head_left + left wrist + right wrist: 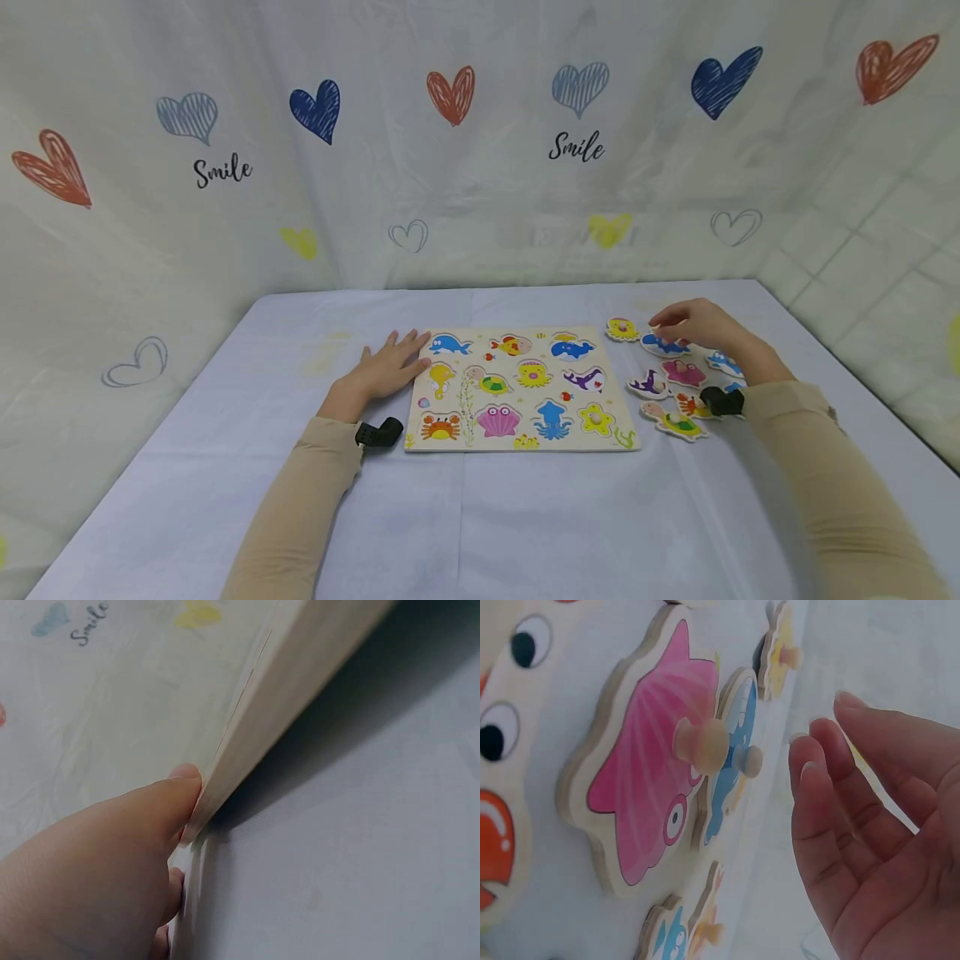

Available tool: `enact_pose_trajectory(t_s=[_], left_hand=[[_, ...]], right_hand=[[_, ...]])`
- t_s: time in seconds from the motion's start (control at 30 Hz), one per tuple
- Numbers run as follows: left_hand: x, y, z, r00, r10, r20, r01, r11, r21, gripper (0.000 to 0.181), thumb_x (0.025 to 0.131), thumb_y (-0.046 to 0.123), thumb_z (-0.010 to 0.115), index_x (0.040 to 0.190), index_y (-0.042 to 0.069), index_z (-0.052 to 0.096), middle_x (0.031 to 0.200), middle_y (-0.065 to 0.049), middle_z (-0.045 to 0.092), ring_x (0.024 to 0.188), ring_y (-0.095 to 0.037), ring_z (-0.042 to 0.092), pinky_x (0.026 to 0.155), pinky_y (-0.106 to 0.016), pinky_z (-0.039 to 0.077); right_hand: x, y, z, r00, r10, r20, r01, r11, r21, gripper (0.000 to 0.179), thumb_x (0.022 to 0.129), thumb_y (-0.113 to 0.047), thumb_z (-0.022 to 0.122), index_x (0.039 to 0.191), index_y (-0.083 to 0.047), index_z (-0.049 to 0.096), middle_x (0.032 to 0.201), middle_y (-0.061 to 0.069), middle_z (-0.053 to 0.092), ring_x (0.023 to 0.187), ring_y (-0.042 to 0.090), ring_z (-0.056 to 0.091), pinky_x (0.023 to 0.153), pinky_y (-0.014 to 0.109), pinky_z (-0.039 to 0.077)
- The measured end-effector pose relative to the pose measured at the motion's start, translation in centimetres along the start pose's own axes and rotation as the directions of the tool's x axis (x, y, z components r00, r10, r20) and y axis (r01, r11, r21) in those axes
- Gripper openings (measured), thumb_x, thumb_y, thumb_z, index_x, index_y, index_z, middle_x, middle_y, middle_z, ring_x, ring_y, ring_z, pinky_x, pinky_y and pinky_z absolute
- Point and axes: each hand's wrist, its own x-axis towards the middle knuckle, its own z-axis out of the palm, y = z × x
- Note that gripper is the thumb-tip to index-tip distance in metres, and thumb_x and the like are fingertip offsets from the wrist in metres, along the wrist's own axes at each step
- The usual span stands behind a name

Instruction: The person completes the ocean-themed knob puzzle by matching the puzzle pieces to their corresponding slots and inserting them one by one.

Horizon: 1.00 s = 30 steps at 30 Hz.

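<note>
A flat wooden puzzle board (468,442) printed with sea animals lies on the table. My left hand (382,367) rests at its left edge, fingers spread; in the left wrist view the thumb (184,776) touches the board's side. My right hand (693,323) hovers over a blue whale-like puzzle piece (663,345) right of the board. In the right wrist view its bent fingers hold nothing and stand apart from the pieces' round knobs. Closest to that camera is a pink shell piece (656,750), with the blue piece (739,742) behind it.
Around the right hand lie several loose knobbed pieces: a yellow octopus (622,329), a purple one (649,384), a turtle (678,425) and a crab (690,406) among them. A white cloth covers the table (540,517); a curtain (495,183) with hearts hangs behind.
</note>
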Motion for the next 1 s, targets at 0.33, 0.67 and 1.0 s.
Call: enact_pose_trajectory(t_s=[0.33,0.67,1.0], left_hand=[[-0.1,0.1,-0.1,1.000,0.006,-0.004,-0.006,1.000,-0.008,0.068,0.108,0.053,0.038,0.166,0.020,0.022,0.170,-0.014,0.016,0.155,-0.042,0.001,0.113,-0.076,-0.001],[-0.1,-0.1,0.0,1.000,-0.004,0.001,0.004,1.000,-0.006,0.068,0.108,0.054,0.037,0.166,0.021,0.021,0.170,-0.013,0.015,0.155,-0.041,0.001,0.113,-0.076,-0.001],[-0.1,0.1,-0.1,1.000,-0.010,0.003,0.010,1.000,-0.008,0.068,0.108,0.053,0.039,0.166,0.020,0.021,0.170,-0.013,0.016,0.155,-0.042,0.001,0.113,-0.075,-0.002]], right_hand=[[1.1,1.9,-0.4,0.998,0.054,0.046,-0.053,0.999,-0.011,0.034,0.099,-0.011,0.066,0.125,0.012,0.064,0.100,0.016,0.070,0.082,0.025,0.060,0.076,0.036,0.055],[2.1,2.7,-0.4,0.992,0.107,0.060,-0.106,0.994,-0.022,0.034,0.097,-0.012,0.069,0.122,0.011,0.066,0.105,0.022,0.069,0.086,0.026,0.061,0.076,0.032,0.055],[2.4,2.7,-0.5,0.987,0.138,0.088,-0.136,0.990,-0.031,0.030,0.096,-0.015,0.071,0.116,0.008,0.071,0.104,0.020,0.070,0.087,0.027,0.060,0.080,0.036,0.054]])
